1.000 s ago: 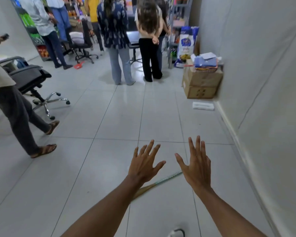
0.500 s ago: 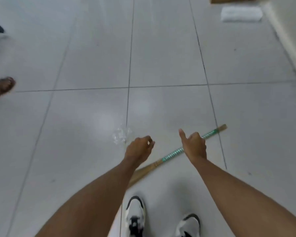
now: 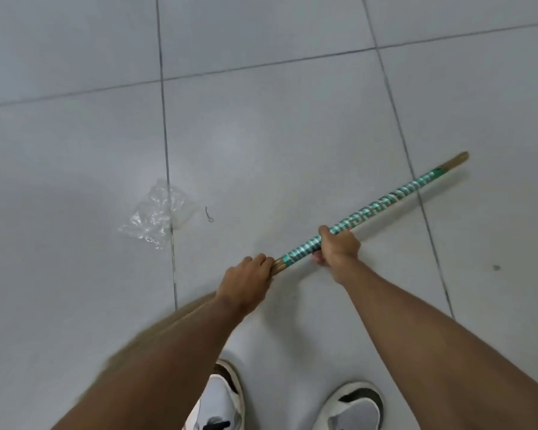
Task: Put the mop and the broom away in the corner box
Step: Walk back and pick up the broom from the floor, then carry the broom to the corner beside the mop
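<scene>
The broom (image 3: 385,201) has a handle wrapped in green and silver tape and runs from lower left to upper right just over the tiled floor. My right hand (image 3: 337,245) is closed around the taped handle. My left hand (image 3: 246,279) grips it lower down, where the tan straw begins. The blurred straw bristles (image 3: 156,330) trail down-left behind my left forearm. Neither the mop nor the corner box is in view.
A crumpled clear plastic bag (image 3: 157,214) lies on the grey floor tiles to the left, with a small bent wire (image 3: 208,214) beside it. My two white and dark shoes (image 3: 351,408) stand at the bottom edge.
The view has tilted from the room down to the floor. My hands dropped onto the broom lying there, closed around its handle, and the broom's far end now sits further right.
</scene>
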